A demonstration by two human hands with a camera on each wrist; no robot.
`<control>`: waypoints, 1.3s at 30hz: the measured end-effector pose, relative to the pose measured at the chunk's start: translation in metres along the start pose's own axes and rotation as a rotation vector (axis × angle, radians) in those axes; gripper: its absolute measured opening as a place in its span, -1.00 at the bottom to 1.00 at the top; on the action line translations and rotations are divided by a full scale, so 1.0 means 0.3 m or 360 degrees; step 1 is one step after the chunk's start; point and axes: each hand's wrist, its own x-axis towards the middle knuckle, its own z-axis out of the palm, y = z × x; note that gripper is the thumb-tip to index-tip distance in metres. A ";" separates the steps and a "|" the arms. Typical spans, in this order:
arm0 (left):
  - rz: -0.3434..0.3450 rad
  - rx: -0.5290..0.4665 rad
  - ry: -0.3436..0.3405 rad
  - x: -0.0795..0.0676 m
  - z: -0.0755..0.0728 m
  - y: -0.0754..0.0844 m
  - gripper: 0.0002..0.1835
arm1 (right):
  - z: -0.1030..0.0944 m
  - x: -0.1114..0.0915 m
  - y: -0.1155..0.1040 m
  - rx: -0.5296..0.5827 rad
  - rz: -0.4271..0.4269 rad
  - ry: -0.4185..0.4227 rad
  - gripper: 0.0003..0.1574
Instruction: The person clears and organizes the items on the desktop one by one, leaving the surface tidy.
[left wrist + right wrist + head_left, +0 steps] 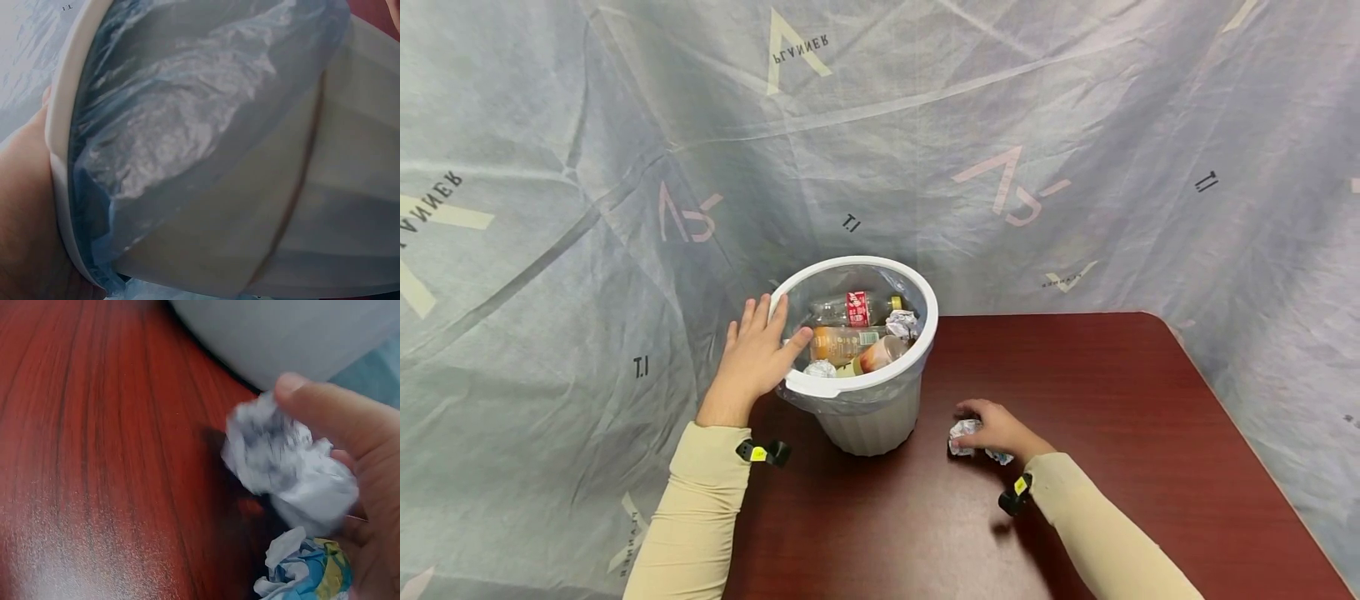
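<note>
A white waste bin [880, 425], lined with a clear plastic bag [175, 131], stands on the table. My left hand [754, 360] lies against the left of its white rim [928, 304], fingers straight and spread, thumb over the edge. Right of the bin, my right hand [1000, 429] curls its thumb and fingers round a white crumpled paper ball [269, 450], low over the table. A second crumpled paper [309, 569], blue, yellow and white, sits under the palm. Inside the bin lie a bottle with a red label [857, 308], an orange-labelled bottle [842, 342] and crumpled paper [901, 323].
The dark red wooden table [1097, 400] stretches right and toward me, its right edge running diagonally. Behind and to the left hangs a grey printed sheet [880, 125], close behind the bin.
</note>
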 end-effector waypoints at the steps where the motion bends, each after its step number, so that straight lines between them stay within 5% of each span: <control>1: -0.0001 -0.0003 0.0000 0.000 0.000 0.000 0.05 | 0.001 0.002 -0.002 -0.0010 -0.0002 -0.0009 -0.16; 6: 0.0003 -0.0003 0.0005 0.001 0.002 -0.002 0.05 | -0.003 0.004 -0.021 -0.0041 0.0022 -0.0036 -0.37; 20: 0.0009 -0.0013 0.0027 -0.002 0.001 -0.004 0.04 | -0.082 0.027 -0.059 -0.0003 -0.0018 0.0032 -0.40; 39: 0.0010 -0.0016 0.0016 -0.004 0.002 -0.001 0.04 | -0.395 0.159 -0.209 -0.0134 -0.0123 0.0326 -0.41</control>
